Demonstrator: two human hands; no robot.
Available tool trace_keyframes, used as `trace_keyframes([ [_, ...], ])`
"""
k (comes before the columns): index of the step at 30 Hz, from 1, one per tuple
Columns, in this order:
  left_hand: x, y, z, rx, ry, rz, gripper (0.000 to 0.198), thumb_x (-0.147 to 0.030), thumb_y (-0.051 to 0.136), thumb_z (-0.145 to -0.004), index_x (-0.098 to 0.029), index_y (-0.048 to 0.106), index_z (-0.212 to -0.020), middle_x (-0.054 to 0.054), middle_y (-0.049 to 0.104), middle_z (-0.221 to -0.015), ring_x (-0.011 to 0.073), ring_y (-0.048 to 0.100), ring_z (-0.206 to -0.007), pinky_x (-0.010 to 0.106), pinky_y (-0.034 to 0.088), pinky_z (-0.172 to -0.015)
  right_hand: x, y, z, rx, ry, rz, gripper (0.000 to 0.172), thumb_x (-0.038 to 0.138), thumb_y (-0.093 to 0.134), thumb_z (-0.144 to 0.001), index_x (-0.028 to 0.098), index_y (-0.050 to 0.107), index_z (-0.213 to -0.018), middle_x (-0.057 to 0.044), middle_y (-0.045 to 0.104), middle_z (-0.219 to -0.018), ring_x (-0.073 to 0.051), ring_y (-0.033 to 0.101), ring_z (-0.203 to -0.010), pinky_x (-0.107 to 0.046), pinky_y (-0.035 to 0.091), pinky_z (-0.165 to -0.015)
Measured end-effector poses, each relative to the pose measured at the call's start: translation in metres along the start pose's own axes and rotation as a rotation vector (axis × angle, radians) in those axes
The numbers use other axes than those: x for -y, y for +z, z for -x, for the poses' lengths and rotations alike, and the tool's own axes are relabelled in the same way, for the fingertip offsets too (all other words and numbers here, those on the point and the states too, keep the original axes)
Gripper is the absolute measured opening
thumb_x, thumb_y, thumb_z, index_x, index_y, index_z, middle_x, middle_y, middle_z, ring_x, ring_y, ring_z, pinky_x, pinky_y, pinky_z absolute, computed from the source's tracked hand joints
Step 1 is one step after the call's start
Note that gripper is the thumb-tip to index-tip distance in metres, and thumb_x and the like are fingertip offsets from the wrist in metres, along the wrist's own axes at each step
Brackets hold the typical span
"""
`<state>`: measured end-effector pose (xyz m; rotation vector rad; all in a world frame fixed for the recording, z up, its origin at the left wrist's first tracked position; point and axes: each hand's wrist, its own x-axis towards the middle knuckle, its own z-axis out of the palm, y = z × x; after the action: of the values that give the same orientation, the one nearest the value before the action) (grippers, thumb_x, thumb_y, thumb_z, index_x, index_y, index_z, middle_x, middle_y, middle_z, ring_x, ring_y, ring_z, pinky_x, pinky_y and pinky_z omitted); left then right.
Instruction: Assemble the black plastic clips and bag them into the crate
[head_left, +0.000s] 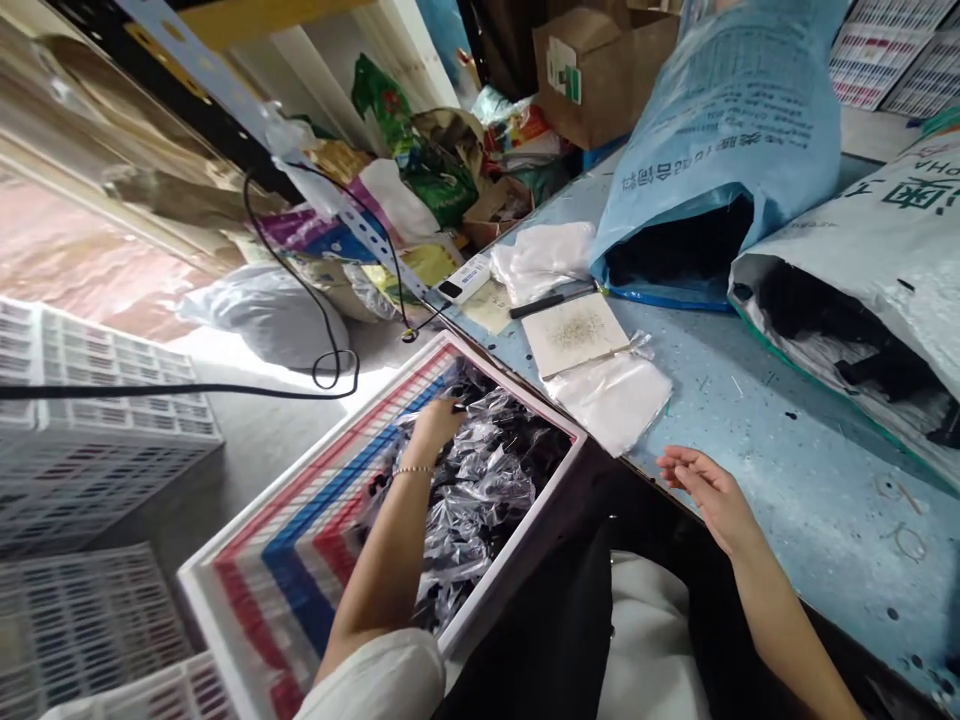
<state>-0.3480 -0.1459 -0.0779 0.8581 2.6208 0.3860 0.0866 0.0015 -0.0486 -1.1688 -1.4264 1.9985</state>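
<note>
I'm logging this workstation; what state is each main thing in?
Striped crate: holding bagged black pieces
Blue sack: lying, mouth open
White sack: mouth open, dark inside
Plastic bags: lying flat
Black cord: loosely looped
Left hand: among the bagged pieces, hold unclear
Right hand: half-curled, nothing visibly held

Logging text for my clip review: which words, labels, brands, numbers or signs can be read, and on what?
Blue sack: seemingly "配合饲料", upside down; smaller lines too blurred.
White sack: seemingly "HA", partial; large green character unclear.
Box label: too small to read.
White device: print too small.
Clear bags: none readable.
</note>
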Motion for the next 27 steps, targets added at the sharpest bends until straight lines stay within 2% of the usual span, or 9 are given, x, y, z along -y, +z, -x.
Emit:
trace_keyframes([
  [2,0.014,0.007,-0.028,-0.052,-0.088,-0.006,0.025,-0.022,0.067,-0.073,-0.01,0.062,-0.095,0.018,0.069,-0.1,0.0351,0.067,-0.099,0.045,0.052,-0.087,-0.005,0.0,0.0,-0.006,0.014,-0.012,0.042,0.053,0.074,-0.082,0.024,0.071,-0.112,-0.008,0.073,-0.107,-0.021,0.066,-0.094,-0.042,0.052,-0.096],
  [5,0.012,0.023,-0.038,-0.086,-0.129,0.034,0.03,-0.022,0.068,-0.071,-0.01,0.06,-0.098,0.019,0.068,-0.107,0.032,0.066,-0.101,0.041,0.052,-0.087,-0.013,-0.002,0.004,0.004,0.041,-0.014,0.044,0.054,0.074,-0.082,0.023,0.071,-0.113,-0.008,0.072,-0.106,-0.021,0.066,-0.095,-0.042,0.052,-0.095],
  [8,-0.015,0.044,-0.024,-0.102,-0.064,0.116,0.027,-0.021,0.064,-0.075,-0.011,0.062,-0.1,0.015,0.069,-0.106,0.0265,0.067,-0.101,0.035,0.052,-0.089,-0.022,-0.013,0.01,-0.036,0.051,0.0,0.044,0.054,0.072,-0.084,0.023,0.07,-0.115,-0.008,0.072,-0.107,-0.021,0.066,-0.096,-0.042,0.052,-0.095],
  [11,-0.065,0.06,0.012,-0.12,0.072,0.216,0.027,-0.028,0.055,-0.087,-0.012,0.062,-0.107,0.011,0.07,-0.102,0.0218,0.068,-0.093,0.032,0.054,-0.086,-0.029,-0.033,0.014,-0.114,0.045,0.006,0.045,0.054,0.072,-0.083,0.021,0.07,-0.113,-0.009,0.073,-0.105,-0.021,0.067,-0.093,-0.042,0.053,-0.093],
  [13,-0.109,0.065,0.043,-0.083,0.271,0.33,0.029,-0.036,0.051,-0.092,-0.015,0.063,-0.109,0.007,0.071,-0.095,0.0191,0.068,-0.086,0.03,0.056,-0.081,-0.03,-0.048,0.011,-0.153,0.025,0.005,0.044,0.054,0.07,-0.083,0.02,0.069,-0.112,-0.01,0.073,-0.105,-0.022,0.068,-0.093,-0.043,0.053,-0.092],
  [16,-0.19,0.075,0.079,0.119,0.785,0.539,0.028,-0.038,0.052,-0.095,-0.02,0.065,-0.113,0.007,0.071,-0.102,0.0181,0.069,-0.088,0.032,0.057,-0.083,-0.02,-0.081,-0.009,-0.28,-0.109,0.092,0.037,0.046,0.066,-0.086,0.024,0.068,-0.116,-0.008,0.071,-0.113,-0.023,0.067,-0.099,-0.045,0.052,-0.096],
  [20,-0.326,0.11,0.082,0.303,1.258,0.439,0.04,-0.03,0.053,-0.095,-0.022,0.057,-0.134,0.012,0.061,-0.137,0.0249,0.058,-0.126,0.044,0.047,-0.109,0.019,-0.158,-0.056,-0.628,-0.412,0.508,0.041,0.033,0.055,-0.087,0.025,0.063,-0.127,-0.01,0.061,-0.132,-0.026,0.056,-0.125,-0.048,0.04,-0.112],
  [24,-0.467,0.15,0.048,0.152,1.175,0.219,0.059,-0.029,0.06,-0.09,-0.011,0.046,-0.145,0.022,0.038,-0.156,0.0344,0.033,-0.147,0.051,0.034,-0.118,0.057,-0.243,-0.085,-0.846,-0.296,0.839,0.056,0.031,0.052,-0.088,0.021,0.051,-0.143,-0.013,0.051,-0.147,-0.034,0.038,-0.143,-0.052,0.029,-0.119],
  [27,-0.545,0.163,0.024,0.051,0.964,0.114,0.066,-0.04,0.068,-0.085,-0.01,0.052,-0.141,0.024,0.044,-0.151,0.0419,0.034,-0.144,0.055,0.034,-0.115,0.061,-0.275,-0.091,-0.847,-0.187,0.922,0.06,0.034,0.061,-0.084,0.026,0.052,-0.142,-0.009,0.052,-0.148,-0.037,0.034,-0.146,-0.054,0.026,-0.12],
])
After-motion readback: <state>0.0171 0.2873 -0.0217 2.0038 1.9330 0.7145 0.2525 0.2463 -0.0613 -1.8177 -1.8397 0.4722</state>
